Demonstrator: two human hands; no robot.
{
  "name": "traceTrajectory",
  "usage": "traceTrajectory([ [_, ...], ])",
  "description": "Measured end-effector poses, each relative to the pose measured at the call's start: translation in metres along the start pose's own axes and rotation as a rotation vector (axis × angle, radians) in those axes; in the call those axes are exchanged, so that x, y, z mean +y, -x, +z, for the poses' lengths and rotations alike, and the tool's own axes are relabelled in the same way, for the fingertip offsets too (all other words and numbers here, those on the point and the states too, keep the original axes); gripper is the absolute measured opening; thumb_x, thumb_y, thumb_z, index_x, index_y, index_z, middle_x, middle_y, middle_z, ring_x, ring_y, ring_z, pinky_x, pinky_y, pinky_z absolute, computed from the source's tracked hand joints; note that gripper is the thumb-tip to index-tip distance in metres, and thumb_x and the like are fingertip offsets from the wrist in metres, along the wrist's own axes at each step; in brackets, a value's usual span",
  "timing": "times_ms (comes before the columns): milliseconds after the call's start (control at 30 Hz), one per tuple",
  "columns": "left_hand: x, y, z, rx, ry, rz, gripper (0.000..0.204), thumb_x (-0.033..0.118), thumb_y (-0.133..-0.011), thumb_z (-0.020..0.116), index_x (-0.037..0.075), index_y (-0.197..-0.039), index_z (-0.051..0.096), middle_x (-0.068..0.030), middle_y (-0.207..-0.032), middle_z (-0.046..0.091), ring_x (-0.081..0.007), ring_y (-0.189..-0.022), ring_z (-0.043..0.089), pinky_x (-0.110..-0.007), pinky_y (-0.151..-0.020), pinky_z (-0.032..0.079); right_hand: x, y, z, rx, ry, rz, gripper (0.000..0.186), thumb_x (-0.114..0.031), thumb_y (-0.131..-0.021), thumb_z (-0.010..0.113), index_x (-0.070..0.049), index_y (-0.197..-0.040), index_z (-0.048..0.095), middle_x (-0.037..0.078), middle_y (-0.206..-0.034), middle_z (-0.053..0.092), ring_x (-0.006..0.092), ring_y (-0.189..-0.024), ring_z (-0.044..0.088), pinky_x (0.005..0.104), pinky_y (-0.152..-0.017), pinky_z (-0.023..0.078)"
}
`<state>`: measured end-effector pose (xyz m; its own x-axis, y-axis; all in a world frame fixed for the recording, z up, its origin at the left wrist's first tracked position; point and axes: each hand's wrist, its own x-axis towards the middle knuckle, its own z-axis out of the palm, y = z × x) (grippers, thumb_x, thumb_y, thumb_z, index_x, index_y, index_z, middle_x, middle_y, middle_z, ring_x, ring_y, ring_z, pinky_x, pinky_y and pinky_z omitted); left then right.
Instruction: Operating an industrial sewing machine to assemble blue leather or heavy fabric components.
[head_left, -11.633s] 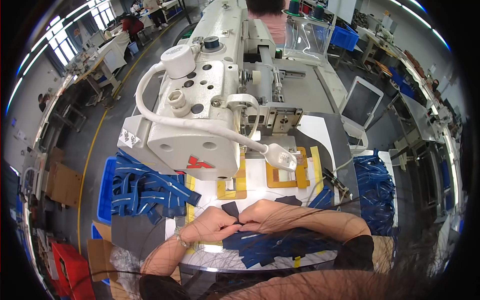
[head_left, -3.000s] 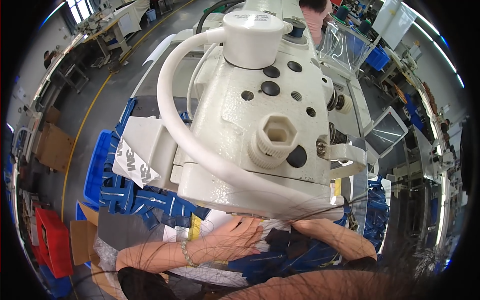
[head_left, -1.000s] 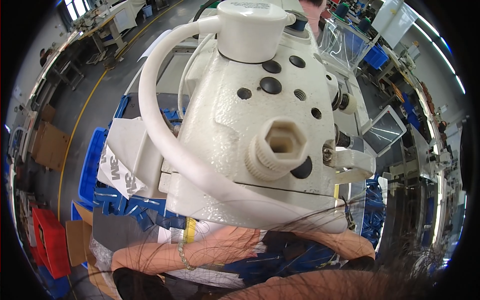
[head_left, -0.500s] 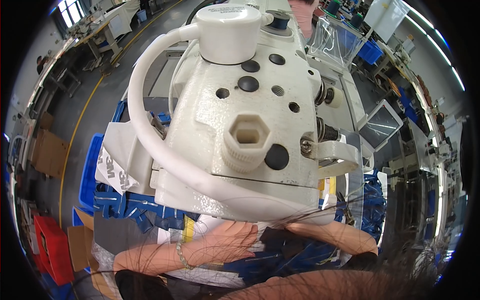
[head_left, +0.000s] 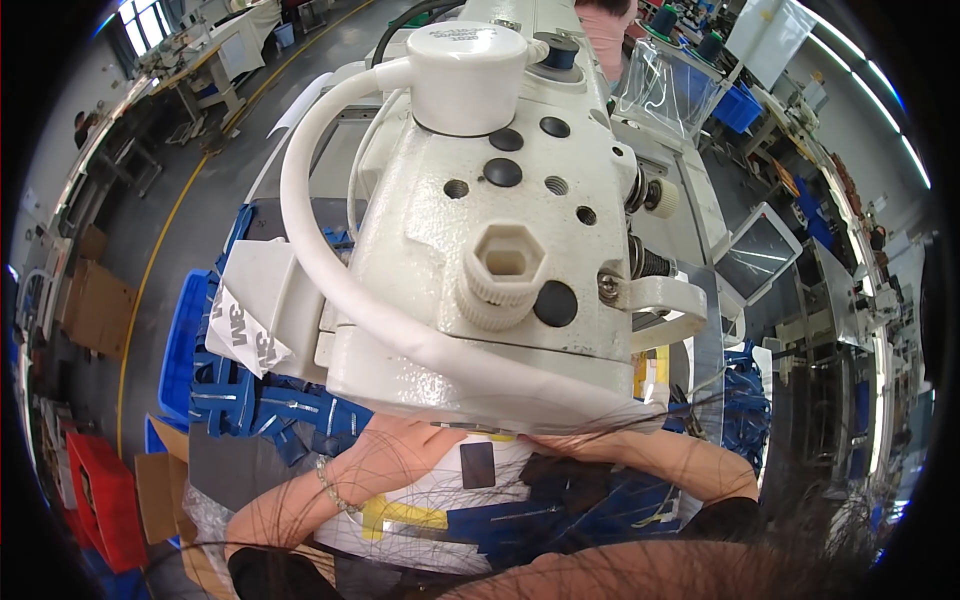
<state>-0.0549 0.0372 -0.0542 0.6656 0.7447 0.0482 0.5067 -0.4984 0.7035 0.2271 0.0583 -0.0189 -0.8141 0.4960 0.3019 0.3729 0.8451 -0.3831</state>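
Note:
The white sewing-machine head [head_left: 410, 260] fills the middle of my view, hiding the work beneath it. My left hand [head_left: 405, 445] rests at its lower front edge, with fingers apart and partly hidden under it. My right hand [head_left: 570, 442] reaches in from the right under the same edge, its fingertips out of sight. Between my forearms, a small dark rectangular piece [head_left: 478, 464] lies on a white board [head_left: 420, 480] with yellow tape. Dark blue zippered strips [head_left: 560, 520] lie along the near edge.
Piles of blue strips [head_left: 280, 410] [head_left: 746, 400] flank the machine. Blue bins [head_left: 185, 340], a red crate [head_left: 105, 500] and cardboard [head_left: 160, 490] stand at left. A tilted screen [head_left: 758, 250] is at right. A person in pink [head_left: 600, 25] is behind the machine.
My left hand has moved left and upward, under the head's edge, exposing the white board and dark piece it was covering. My right arm is about where it was half a second ago.

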Motion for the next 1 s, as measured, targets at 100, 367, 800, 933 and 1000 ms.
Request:
traceTrajectory([
  [100,-0.016,-0.005,0.01,0.073,-0.095,0.08,0.024,0.018,-0.084,0.053,0.02,-0.106,0.06,-0.005,-0.099,0.062,-0.0227,-0.091,0.061,-0.033,-0.075,0.049,0.008,0.004,0.007,0.024,-0.075,-0.026,0.041,-0.012,-0.07,0.069,0.003,-0.106,0.057,0.015,-0.108,0.059,0.0282,-0.099,0.059,0.0349,-0.084,0.051],
  [367,-0.015,-0.008,0.001,0.015,-0.313,0.116,0.025,0.017,-0.086,0.048,0.022,-0.109,0.059,-0.004,-0.095,0.062,-0.0229,-0.089,0.062,-0.034,-0.071,0.05,0.002,-0.005,0.002,0.075,0.106,-0.113,0.036,-0.008,-0.064,0.065,0.003,-0.098,0.06,0.015,-0.105,0.06,0.0299,-0.098,0.059,0.0377,-0.083,0.051],
  [800,-0.005,-0.015,-0.004,0.071,-0.384,0.161,0.02,0.02,-0.086,0.05,0.016,-0.104,0.059,-0.0033,-0.084,0.06,-0.0222,-0.081,0.062,-0.033,-0.063,0.05,-0.003,-0.007,0.0,0.11,0.068,-0.058,0.035,-0.009,-0.064,0.07,0.001,-0.096,0.061,0.016,-0.098,0.06,0.0299,-0.086,0.061,0.0374,-0.077,0.052],
  [933,-0.002,-0.021,-0.009,0.182,-0.364,0.254,0.017,0.022,-0.084,0.055,0.014,-0.097,0.061,-0.0039,-0.085,0.06,-0.0222,-0.083,0.061,-0.035,-0.065,0.049,0.002,-0.003,0.014,0.156,0.084,-0.031,0.029,-0.009,-0.064,0.071,-0.001,-0.091,0.062,0.014,-0.093,0.061,0.0289,-0.083,0.061,0.0363,-0.076,0.052],
  [1000,0.009,-0.021,-0.017,0.127,-0.278,0.156,0.016,0.021,-0.079,0.062,0.01,-0.092,0.062,-0.0048,-0.087,0.061,-0.0242,-0.084,0.059,-0.036,-0.07,0.048,0.002,-0.01,0.004,0.117,0.045,-0.011,0.027,-0.008,-0.064,0.071,-0.001,-0.088,0.062,0.013,-0.091,0.062,0.0284,-0.084,0.061,0.0357,-0.076,0.051],
])
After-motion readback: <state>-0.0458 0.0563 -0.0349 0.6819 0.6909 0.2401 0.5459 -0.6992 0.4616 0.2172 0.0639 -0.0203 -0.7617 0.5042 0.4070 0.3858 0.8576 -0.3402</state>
